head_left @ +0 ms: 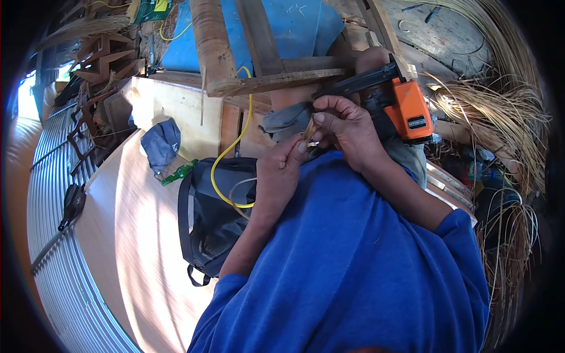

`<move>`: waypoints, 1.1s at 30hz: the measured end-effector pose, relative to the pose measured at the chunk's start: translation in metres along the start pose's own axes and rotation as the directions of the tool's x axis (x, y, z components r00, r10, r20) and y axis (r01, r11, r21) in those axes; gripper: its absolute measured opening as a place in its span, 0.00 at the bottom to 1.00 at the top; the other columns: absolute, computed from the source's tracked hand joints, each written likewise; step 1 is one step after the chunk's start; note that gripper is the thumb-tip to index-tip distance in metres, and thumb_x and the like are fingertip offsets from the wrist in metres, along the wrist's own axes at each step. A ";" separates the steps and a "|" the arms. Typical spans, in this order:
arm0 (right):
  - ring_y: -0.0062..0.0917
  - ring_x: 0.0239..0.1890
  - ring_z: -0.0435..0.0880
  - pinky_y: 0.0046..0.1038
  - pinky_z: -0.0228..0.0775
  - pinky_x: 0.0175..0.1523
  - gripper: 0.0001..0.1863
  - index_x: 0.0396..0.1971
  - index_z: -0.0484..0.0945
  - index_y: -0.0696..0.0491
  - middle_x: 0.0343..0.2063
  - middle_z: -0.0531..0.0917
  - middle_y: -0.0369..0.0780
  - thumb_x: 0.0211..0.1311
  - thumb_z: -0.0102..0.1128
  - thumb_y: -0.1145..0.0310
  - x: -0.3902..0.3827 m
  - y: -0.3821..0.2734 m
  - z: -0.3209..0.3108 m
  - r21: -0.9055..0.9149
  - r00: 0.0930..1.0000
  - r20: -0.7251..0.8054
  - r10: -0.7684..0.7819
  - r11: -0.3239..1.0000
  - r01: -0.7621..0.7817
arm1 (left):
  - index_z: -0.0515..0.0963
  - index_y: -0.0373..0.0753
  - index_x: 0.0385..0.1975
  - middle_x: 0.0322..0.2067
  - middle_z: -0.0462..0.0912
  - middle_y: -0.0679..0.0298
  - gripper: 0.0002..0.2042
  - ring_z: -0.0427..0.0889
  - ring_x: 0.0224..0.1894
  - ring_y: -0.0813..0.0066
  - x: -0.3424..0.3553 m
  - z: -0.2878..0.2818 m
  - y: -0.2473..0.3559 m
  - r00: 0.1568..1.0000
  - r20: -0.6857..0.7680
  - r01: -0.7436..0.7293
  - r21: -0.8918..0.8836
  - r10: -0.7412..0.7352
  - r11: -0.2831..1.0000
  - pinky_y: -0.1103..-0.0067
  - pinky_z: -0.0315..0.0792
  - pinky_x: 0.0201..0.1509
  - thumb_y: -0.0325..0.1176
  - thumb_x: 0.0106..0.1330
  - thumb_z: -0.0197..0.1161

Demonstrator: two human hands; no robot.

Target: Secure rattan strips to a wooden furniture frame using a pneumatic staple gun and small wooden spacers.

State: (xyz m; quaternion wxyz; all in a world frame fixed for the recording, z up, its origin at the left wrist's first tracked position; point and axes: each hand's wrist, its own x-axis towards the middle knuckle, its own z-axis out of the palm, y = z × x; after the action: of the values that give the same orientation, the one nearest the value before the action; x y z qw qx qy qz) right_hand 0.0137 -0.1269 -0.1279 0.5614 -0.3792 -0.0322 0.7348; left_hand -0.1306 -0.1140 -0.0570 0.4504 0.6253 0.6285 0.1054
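In front of my chest, my left hand point(278, 170) and my right hand point(356, 132) are close together. A short, narrow brown strip point(310, 128) is pinched between the thumbs and fingers of both. What it is made of I cannot tell. A thin pale strand point(237, 187) curves down beside my left wrist. Just beyond my right hand, an orange and black nail gun or stapler point(410, 109) rests across my lap, its long black part point(359, 80) pointing left. A curved wooden frame point(276, 81) stands on the far side of my hands.
A yellow hose point(250, 112) loops down past a black bag point(220, 206) on my left. Near it are a blue-grey cap point(162, 144) and a green bottle point(179, 172) on a wooden surface point(141, 223). Bundles of dry fibre strands point(488, 112) hang at right. Blue sheeting point(282, 32) lies behind.
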 end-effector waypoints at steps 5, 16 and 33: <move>0.16 0.23 0.79 0.17 0.72 0.26 0.10 0.41 0.72 0.55 0.24 0.79 0.35 0.59 0.56 0.76 -0.001 0.005 -0.003 0.048 0.997 -0.006 -0.071 0.996 0.072 | 0.77 0.32 0.40 0.22 0.76 0.64 0.12 0.71 0.25 0.85 0.002 0.001 0.002 0.999 0.020 0.027 0.062 -0.028 0.998 0.85 0.67 0.30 0.34 0.64 0.58; 0.22 0.26 0.80 0.21 0.73 0.31 0.11 0.42 0.69 0.56 0.28 0.80 0.39 0.60 0.56 0.72 -0.014 0.010 -0.018 0.188 0.997 -0.019 -0.077 0.979 0.079 | 0.77 0.33 0.35 0.23 0.76 0.61 0.09 0.72 0.26 0.80 0.006 0.011 -0.003 0.996 0.042 -0.077 0.105 0.073 0.991 0.81 0.68 0.31 0.32 0.62 0.59; 0.28 0.52 0.71 0.36 0.64 0.54 0.22 0.54 0.65 0.51 0.50 0.73 0.39 0.64 0.50 0.55 -0.074 0.016 -0.054 0.305 0.978 -0.202 0.042 0.952 0.022 | 0.78 0.34 0.34 0.23 0.78 0.68 0.11 0.73 0.27 0.85 0.039 0.038 -0.032 0.916 0.397 0.147 -0.218 -0.050 0.965 0.86 0.68 0.34 0.36 0.63 0.57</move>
State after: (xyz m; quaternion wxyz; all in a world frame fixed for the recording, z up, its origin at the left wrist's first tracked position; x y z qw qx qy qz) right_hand 0.0389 -0.2164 -0.1355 0.6099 -0.3622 0.1422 0.6903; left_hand -0.1191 -0.1025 -0.1179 0.6440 0.5409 0.5400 0.0326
